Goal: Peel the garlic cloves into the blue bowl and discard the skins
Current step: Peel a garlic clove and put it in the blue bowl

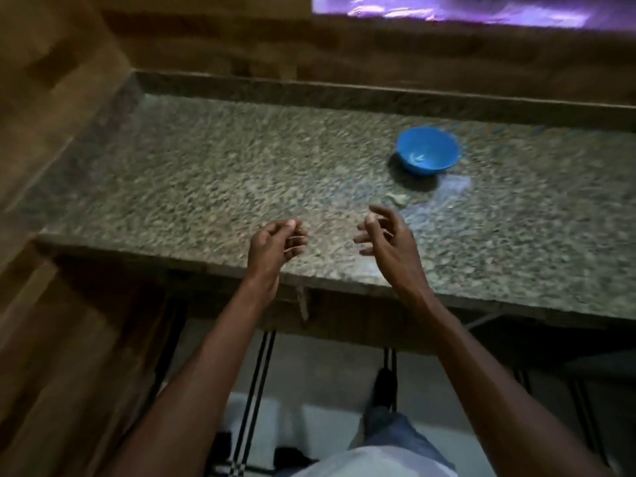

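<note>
The blue bowl (428,151) stands on the speckled granite counter (213,173) at the right, with a few pale pieces lying at its bottom. A small pale scrap of garlic or skin (395,199) lies on the counter just in front of the bowl. My left hand (275,244) hovers over the counter's near edge with its fingers curled in; the blur hides whether anything is inside. My right hand (385,237) is beside it, a little closer to the bowl, fingers spread and empty.
A raised stone lip runs along the back of the counter, and brown tiled walls close off the left and rear. A bright purple-lit opening (481,10) sits at the top right. Below the counter edge are my legs, a dark shoe (383,387) and the floor.
</note>
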Action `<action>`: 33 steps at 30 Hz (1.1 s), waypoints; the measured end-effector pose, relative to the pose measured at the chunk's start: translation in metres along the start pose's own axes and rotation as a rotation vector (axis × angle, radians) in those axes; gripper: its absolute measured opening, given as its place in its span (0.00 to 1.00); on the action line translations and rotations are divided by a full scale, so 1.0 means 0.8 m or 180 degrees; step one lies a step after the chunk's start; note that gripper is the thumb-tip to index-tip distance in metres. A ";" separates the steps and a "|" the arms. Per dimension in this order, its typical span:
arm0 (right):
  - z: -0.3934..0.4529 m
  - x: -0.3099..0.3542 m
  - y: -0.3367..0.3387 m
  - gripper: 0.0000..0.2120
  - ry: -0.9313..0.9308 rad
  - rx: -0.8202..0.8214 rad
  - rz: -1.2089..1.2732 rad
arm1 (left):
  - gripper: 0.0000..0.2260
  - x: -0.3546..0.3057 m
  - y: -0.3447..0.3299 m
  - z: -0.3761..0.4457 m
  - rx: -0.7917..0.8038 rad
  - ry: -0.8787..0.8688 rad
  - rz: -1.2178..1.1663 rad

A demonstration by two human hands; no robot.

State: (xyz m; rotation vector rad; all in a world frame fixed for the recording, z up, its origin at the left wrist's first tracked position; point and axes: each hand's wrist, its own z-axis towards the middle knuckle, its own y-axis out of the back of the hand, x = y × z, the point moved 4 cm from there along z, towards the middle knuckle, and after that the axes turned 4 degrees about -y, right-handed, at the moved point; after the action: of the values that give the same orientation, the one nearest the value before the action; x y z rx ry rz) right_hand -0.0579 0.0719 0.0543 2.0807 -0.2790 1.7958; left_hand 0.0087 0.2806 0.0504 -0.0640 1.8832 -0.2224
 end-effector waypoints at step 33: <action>0.240 -0.126 0.253 0.10 -0.0161 -0.0368 -0.2152 | 0.15 0.096 -0.252 0.203 0.0906 -0.1146 0.3595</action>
State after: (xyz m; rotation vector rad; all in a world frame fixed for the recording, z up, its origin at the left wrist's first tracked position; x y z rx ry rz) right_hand 0.0214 -0.1996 -0.0357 1.8336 0.2769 1.2849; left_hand 0.1243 0.0510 -0.0336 1.0534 1.2734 0.2882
